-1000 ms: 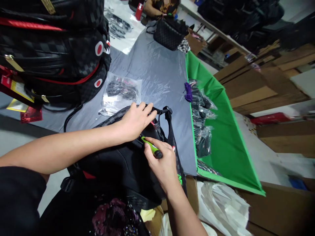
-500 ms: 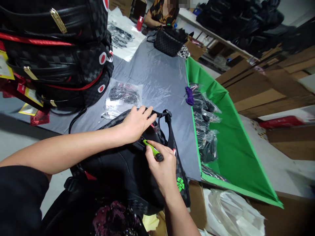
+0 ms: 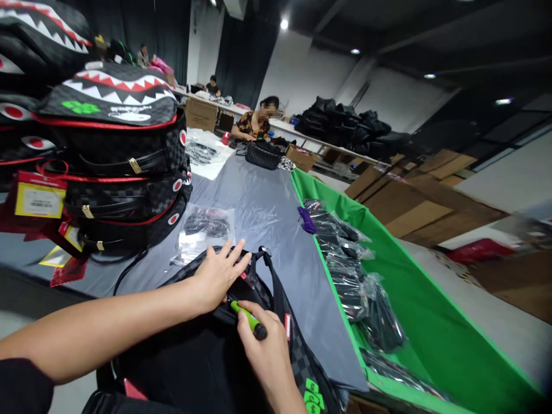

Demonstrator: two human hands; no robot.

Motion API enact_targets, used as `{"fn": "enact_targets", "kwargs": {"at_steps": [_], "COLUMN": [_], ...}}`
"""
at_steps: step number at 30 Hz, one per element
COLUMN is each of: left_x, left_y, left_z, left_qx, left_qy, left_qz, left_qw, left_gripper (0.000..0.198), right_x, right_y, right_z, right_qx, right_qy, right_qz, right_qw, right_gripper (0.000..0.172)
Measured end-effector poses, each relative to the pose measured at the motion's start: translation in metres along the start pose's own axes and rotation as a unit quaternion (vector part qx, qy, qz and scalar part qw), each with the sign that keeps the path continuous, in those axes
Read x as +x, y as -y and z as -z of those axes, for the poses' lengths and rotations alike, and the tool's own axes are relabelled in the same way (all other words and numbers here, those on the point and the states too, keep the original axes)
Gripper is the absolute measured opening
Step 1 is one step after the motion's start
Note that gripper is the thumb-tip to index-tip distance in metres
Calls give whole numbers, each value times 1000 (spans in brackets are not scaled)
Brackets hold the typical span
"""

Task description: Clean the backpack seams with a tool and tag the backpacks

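A black checkered backpack (image 3: 185,362) lies at the table's near edge, directly in front of me. My left hand (image 3: 215,280) rests on its upper part with the fingers spread and partly stretched out. Close below it, my right hand (image 3: 267,348) is closed around a green pen-like tool (image 3: 245,316) with a black end. The tool's tip points at the fabric beside my left hand; whether it touches cannot be made out. Green lettering patches (image 3: 312,395) show on the bag's lower right. A clear plastic packet (image 3: 207,224) lies just beyond the bag.
Stacked shark-mouth backpacks (image 3: 125,146) with hanging tags (image 3: 39,195) stand on the left of the grey table (image 3: 263,213). On the right is a green fabric bin (image 3: 414,322) holding several plastic-wrapped bags (image 3: 340,259). A co-worker (image 3: 254,123) handles another bag (image 3: 264,155) at the far end.
The camera has tilted up, bringing more of the room into view. Both hands stay at the same part of the backpack, the right still holding the green tool.
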State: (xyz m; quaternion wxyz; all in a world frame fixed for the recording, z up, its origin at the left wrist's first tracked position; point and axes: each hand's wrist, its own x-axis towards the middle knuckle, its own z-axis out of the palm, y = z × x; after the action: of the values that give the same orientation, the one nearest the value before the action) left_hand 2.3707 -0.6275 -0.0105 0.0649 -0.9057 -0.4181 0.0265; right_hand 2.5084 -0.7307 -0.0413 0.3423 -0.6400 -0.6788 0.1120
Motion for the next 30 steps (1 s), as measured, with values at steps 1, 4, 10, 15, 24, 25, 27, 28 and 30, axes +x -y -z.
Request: {"fn": "enact_targets", "kwargs": {"at_steps": [1, 4, 10, 15, 24, 25, 27, 28, 30], "left_x": [-7, -34, -70, -51, -35, -36, -37, -37, -35], "left_y": [1, 10, 18, 5, 17, 18, 20, 20, 21], "left_z": [5, 20, 25, 16, -3, -4, -6, -7, -8], "left_qx": [0, -20, -47, 16, 12, 10, 5, 3, -1], "left_qy": [15, 49, 62, 57, 44, 38, 31, 33, 43], "left_qz": [6, 53, 133, 134, 76, 72, 71, 72, 79], "left_qw": [1000, 997, 988, 989, 996, 997, 997, 997, 996], "left_gripper": [118, 131, 134, 134, 113, 109, 103, 101, 100], "right_x": [-3, -12, -24, -25, -16, -14, -11, -8, -2], "right_y": [2, 12, 27, 12, -5, -5, -5, -5, -4], "right_z": [1, 2, -7, -22, -28, -27, -26, -25, -25], "right_qx": [7, 28, 67, 95, 115, 113, 108, 104, 87], "right_qy": [-7, -33, -24, -2, 17, 15, 17, 24, 48], "right_qz": [13, 42, 75, 58, 43, 43, 47, 50, 58], "right_qw": [1000, 998, 995, 994, 992, 993, 993, 993, 993], "right_gripper": [23, 23, 23, 25, 25, 25, 24, 24, 23]}}
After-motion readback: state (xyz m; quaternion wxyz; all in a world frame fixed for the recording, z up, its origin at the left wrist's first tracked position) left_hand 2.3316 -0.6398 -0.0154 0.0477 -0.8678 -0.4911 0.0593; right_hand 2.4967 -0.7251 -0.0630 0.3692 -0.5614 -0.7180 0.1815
